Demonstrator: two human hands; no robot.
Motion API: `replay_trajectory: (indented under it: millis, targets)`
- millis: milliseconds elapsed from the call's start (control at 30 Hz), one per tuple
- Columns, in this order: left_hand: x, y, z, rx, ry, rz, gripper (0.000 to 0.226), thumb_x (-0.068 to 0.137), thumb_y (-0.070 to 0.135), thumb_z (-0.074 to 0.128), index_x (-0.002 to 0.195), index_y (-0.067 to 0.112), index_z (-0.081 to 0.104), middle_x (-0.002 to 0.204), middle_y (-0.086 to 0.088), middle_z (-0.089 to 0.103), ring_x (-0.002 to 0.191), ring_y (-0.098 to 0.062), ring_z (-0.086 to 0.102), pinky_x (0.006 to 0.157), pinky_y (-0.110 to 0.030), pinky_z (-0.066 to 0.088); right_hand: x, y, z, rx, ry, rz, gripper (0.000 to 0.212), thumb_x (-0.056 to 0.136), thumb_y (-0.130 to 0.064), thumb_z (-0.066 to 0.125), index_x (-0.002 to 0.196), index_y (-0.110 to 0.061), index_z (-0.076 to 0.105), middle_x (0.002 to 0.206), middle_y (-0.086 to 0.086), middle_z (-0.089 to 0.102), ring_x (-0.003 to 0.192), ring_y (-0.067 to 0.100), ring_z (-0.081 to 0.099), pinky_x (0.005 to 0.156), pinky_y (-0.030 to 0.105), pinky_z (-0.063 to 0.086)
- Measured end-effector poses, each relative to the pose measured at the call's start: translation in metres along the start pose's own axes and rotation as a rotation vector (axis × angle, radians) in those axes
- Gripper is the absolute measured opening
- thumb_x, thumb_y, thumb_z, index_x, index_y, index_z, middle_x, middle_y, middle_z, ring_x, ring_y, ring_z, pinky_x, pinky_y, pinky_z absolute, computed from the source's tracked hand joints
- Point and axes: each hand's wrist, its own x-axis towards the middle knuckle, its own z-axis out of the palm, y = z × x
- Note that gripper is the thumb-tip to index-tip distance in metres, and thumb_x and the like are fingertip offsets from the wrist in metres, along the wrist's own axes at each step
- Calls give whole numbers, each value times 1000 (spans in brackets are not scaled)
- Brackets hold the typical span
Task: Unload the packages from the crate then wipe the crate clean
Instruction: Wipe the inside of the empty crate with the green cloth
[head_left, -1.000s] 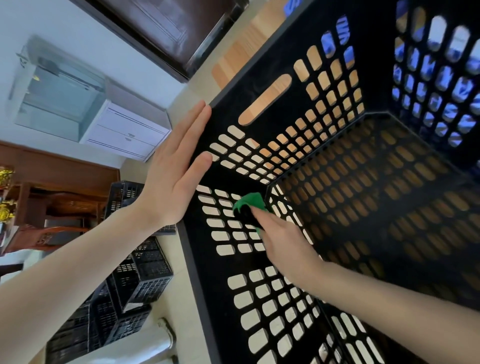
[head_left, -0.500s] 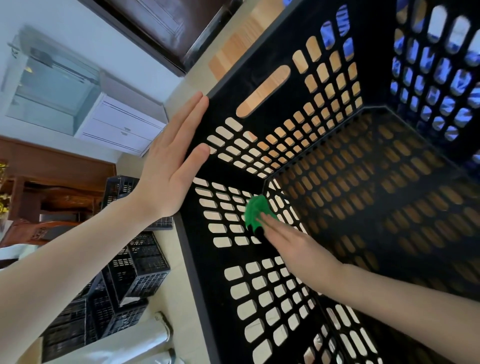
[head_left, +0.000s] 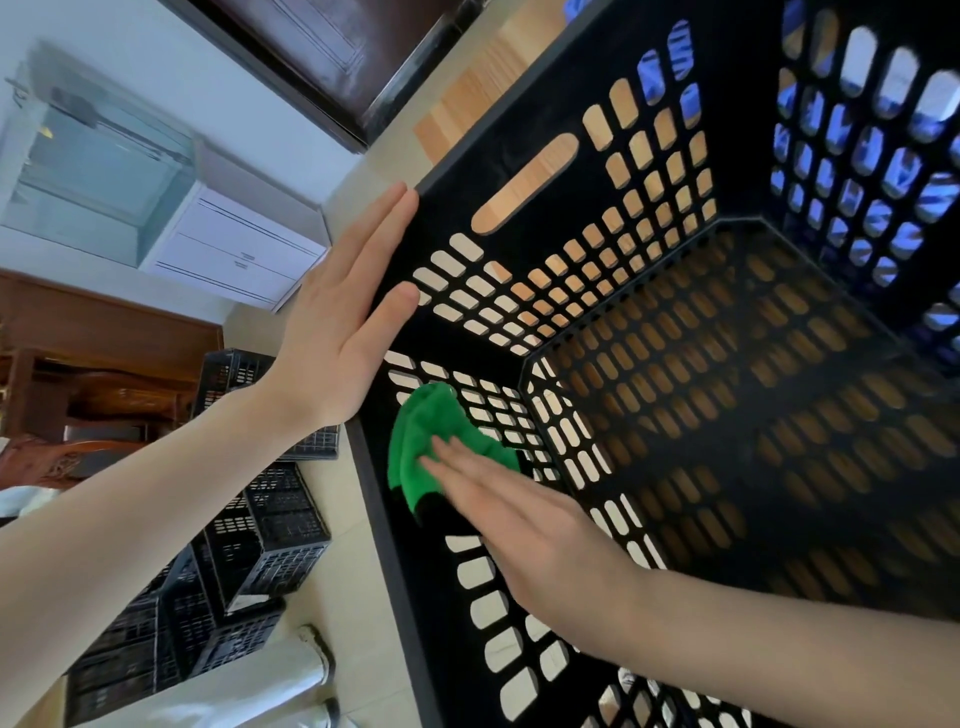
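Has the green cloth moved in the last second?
Yes. The green cloth, pressed by the right hand, slid along the crate wall, away from the inner corner toward the open rim.

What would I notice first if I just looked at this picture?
Probably the bright green cloth, pressed flat by the right hand against the inside wall of the big black crate that fills the view. Next, the left hand, laid flat on the crate's outer edge. More black crates lie stacked on the floor, lower left.
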Motion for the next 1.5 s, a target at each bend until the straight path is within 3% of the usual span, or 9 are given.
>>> replay_trajectory:
  millis: [167, 367, 567, 800, 933, 1067, 1167, 1367, 1500]
  targets:
    - [-1, 1, -1, -3, 2, -6, 58, 100, 40, 32, 155, 24, 21, 161, 10, 18, 146, 0, 14, 118, -23, 12, -20, 38, -1, -253, -159, -126, 69, 86, 14, 54, 147, -4, 26, 153, 17, 28, 144, 27, 24, 115, 39, 30]
    - [-1, 2, 0, -14, -1, -26, 58, 100, 36, 33, 155, 27, 19, 161, 13, 17, 145, 3, 14, 117, -24, 14, -69, 95, -5, -486, -392, 182, 88, 70, 13, 61, 146, -10, 23, 150, 15, 36, 136, 24, 40, 101, 36, 47]
    - [-1, 1, 0, -14, 1, -17, 57, 100, 36, 33, 155, 26, 19, 161, 12, 18, 146, 1, 15, 118, -28, 15, -39, 54, -10, -73, -293, 472, 71, 94, 9, 41, 151, -28, 19, 150, -2, 38, 132, 13, 43, 114, 23, 26]
    - [-1, 0, 0, -2, 12, 10, 59, 99, 40, 32, 154, 23, 22, 161, 9, 19, 146, -1, 16, 118, -28, 15, -9, -22, -4, 17, 0, -25, 64, 84, 23, 43, 143, 1, 36, 149, 17, 37, 142, 24, 32, 113, 37, 33]
    - [-1, 0, -1, -1, 11, -3, 58, 99, 41, 32, 155, 26, 21, 161, 12, 18, 145, 2, 15, 117, -25, 14, -30, 16, -6, -204, -123, -169, 56, 88, 17, 50, 141, 4, 38, 149, 22, 34, 142, 30, 28, 113, 40, 33]
    - [-1, 0, 1, -20, 10, -10, 58, 100, 38, 33, 155, 27, 20, 161, 12, 19, 145, 2, 16, 117, -26, 15, -70, 68, -15, -474, -343, -63, 80, 73, 11, 68, 143, -4, 32, 148, 16, 39, 139, 25, 36, 110, 36, 37]
    - [-1, 0, 1, -28, 7, -16, 58, 100, 38, 33, 155, 26, 20, 160, 13, 19, 145, 1, 16, 117, -26, 15, -83, 88, -22, -634, -453, 17, 69, 67, 0, 69, 134, -4, 49, 136, 14, 54, 128, 24, 51, 106, 39, 37]
    - [-1, -1, 1, -31, 8, -7, 58, 99, 39, 32, 155, 26, 21, 160, 12, 19, 145, 1, 17, 116, -19, 14, -74, 57, -6, -217, -227, 279, 100, 68, 25, 58, 147, -22, 18, 145, -1, 44, 131, 12, 46, 109, 29, 34]
    - [0, -1, 0, -16, 8, 1, 58, 99, 39, 31, 155, 25, 21, 161, 11, 19, 146, -1, 16, 117, -21, 14, -48, 14, -4, -31, -27, 141, 91, 70, 28, 55, 148, -12, 29, 148, 4, 41, 138, 11, 37, 109, 31, 38]
